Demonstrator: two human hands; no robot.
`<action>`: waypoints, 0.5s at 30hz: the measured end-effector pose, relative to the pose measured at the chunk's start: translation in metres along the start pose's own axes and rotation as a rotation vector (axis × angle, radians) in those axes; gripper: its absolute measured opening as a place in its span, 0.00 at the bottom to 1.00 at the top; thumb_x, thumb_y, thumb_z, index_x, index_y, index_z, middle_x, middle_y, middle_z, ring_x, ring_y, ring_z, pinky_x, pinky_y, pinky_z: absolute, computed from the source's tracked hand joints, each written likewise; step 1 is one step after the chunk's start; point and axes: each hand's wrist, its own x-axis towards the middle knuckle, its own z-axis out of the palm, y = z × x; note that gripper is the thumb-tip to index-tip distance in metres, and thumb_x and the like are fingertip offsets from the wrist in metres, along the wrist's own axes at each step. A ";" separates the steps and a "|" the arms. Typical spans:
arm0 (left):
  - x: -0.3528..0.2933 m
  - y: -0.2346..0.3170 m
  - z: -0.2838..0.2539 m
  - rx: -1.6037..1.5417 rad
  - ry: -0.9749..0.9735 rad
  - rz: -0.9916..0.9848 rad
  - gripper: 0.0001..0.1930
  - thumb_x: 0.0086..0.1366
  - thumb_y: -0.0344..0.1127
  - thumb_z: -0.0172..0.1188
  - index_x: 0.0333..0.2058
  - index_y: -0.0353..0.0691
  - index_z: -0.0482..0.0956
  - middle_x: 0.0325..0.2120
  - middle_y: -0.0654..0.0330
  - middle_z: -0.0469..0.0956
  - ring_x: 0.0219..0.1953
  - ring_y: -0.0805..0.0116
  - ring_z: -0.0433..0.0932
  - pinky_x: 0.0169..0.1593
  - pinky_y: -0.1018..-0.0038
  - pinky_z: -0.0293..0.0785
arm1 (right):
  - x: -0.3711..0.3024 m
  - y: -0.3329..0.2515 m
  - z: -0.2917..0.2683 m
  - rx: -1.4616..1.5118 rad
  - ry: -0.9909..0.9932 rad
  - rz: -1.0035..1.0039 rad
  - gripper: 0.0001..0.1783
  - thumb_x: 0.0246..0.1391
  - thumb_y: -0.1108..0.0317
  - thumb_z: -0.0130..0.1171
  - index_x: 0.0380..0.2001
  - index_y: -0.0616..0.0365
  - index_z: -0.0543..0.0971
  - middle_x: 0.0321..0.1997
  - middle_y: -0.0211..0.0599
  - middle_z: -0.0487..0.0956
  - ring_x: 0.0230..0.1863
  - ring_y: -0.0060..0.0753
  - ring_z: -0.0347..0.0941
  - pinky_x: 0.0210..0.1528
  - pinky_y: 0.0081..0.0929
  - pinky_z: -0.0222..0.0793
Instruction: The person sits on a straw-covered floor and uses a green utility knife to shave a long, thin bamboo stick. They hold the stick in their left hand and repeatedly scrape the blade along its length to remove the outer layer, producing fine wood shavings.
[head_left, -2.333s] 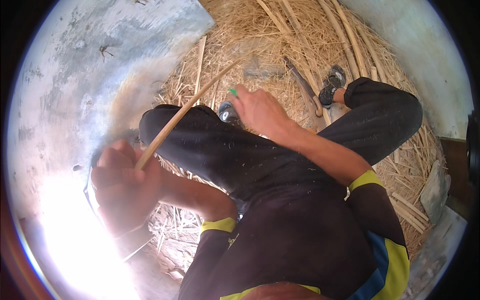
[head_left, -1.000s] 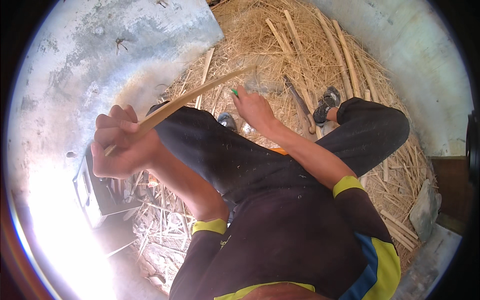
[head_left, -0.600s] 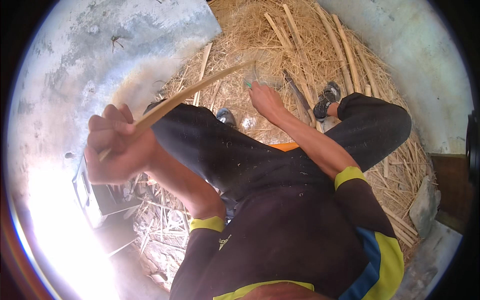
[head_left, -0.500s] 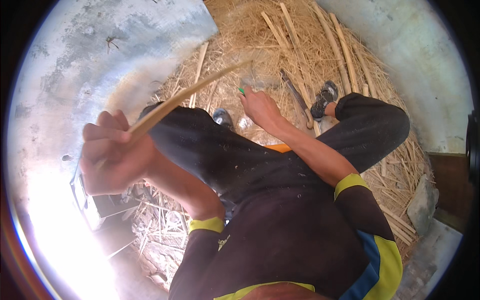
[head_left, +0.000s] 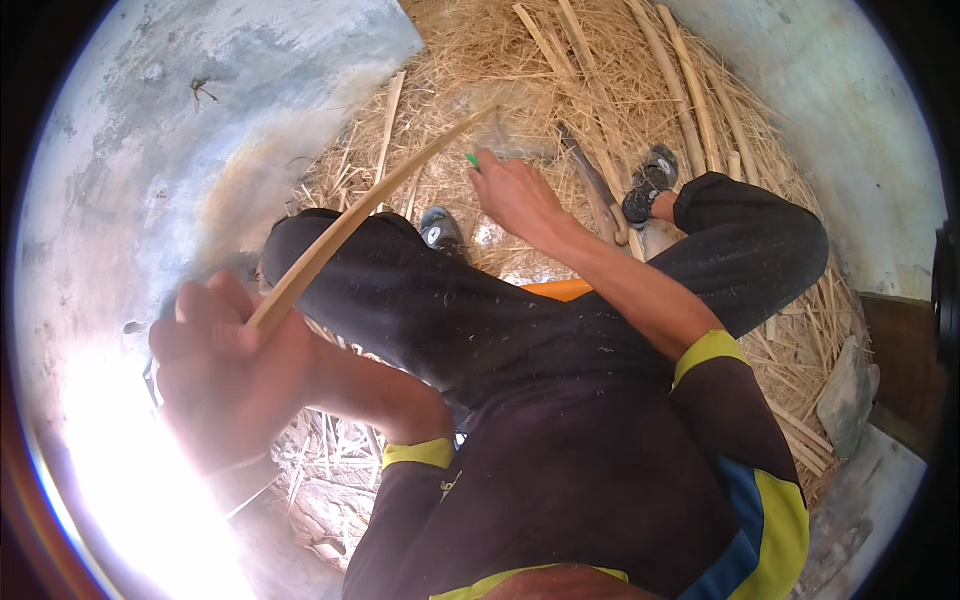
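My left hand [head_left: 235, 355] is closed around the near end of a long pale strip of split bamboo [head_left: 345, 222]. The strip slants up and away to the right, above my left thigh, and narrows toward its far tip. Just beyond my knees, my right hand [head_left: 518, 195] is closed on a small tool with a green handle [head_left: 473, 160]. Most of that tool is hidden in my fingers, and its working end is too blurred to make out. The strip's far tip lies close above the green handle; whether they touch I cannot tell.
Fine shavings [head_left: 465, 60] cover the floor between my feet. Long bamboo strips [head_left: 690, 95] lie at the far right. A dark hooked tool [head_left: 592, 180] rests beside my right shoe [head_left: 650, 185]. Something orange [head_left: 560, 289] shows under my legs. Pale walls [head_left: 200, 110] curve around me.
My left hand has moved slightly left and down, drawing the bamboo strip back with it. The right hand has shifted a little left and away, still closed on the green-handled tool.
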 end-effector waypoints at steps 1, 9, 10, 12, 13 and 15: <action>0.002 0.003 -0.004 0.014 -0.012 0.021 0.18 0.48 0.43 0.38 0.07 0.49 0.43 0.07 0.66 0.48 0.12 0.77 0.42 0.15 0.80 0.38 | -0.002 -0.011 -0.002 0.081 -0.004 -0.029 0.14 0.60 0.62 0.45 0.35 0.66 0.68 0.13 0.52 0.72 0.17 0.55 0.72 0.20 0.45 0.68; 0.003 -0.012 -0.002 -0.016 0.132 -0.067 0.19 0.48 0.44 0.40 0.06 0.50 0.44 0.08 0.67 0.48 0.12 0.77 0.41 0.16 0.80 0.37 | 0.013 0.015 0.013 0.135 0.020 0.003 0.13 0.59 0.63 0.46 0.34 0.66 0.68 0.14 0.56 0.71 0.19 0.58 0.71 0.24 0.49 0.66; 0.004 -0.014 -0.006 -0.054 0.158 -0.117 0.19 0.48 0.44 0.40 0.06 0.50 0.44 0.08 0.67 0.48 0.12 0.77 0.41 0.16 0.79 0.37 | 0.009 0.000 0.009 0.174 0.007 -0.008 0.13 0.59 0.63 0.46 0.34 0.66 0.69 0.15 0.56 0.72 0.19 0.58 0.71 0.24 0.49 0.66; 0.009 -0.016 -0.007 -0.102 0.159 -0.114 0.18 0.49 0.42 0.43 0.08 0.48 0.47 0.08 0.67 0.50 0.12 0.76 0.44 0.15 0.79 0.39 | 0.007 -0.001 0.013 0.161 -0.041 0.030 0.13 0.60 0.63 0.46 0.34 0.66 0.69 0.15 0.55 0.72 0.19 0.57 0.71 0.24 0.48 0.65; 0.011 -0.016 -0.007 -0.136 0.137 -0.100 0.17 0.49 0.41 0.44 0.09 0.47 0.49 0.09 0.67 0.51 0.11 0.76 0.45 0.15 0.79 0.40 | 0.015 0.019 0.029 0.113 -0.067 0.078 0.14 0.60 0.63 0.46 0.34 0.66 0.69 0.15 0.55 0.72 0.19 0.56 0.71 0.23 0.48 0.65; 0.009 -0.023 -0.015 -0.243 0.028 -0.077 0.16 0.50 0.39 0.47 0.10 0.45 0.52 0.09 0.67 0.53 0.11 0.76 0.48 0.15 0.79 0.42 | 0.025 0.035 0.026 0.027 0.008 0.050 0.15 0.60 0.61 0.45 0.36 0.66 0.69 0.13 0.52 0.72 0.16 0.50 0.70 0.21 0.47 0.65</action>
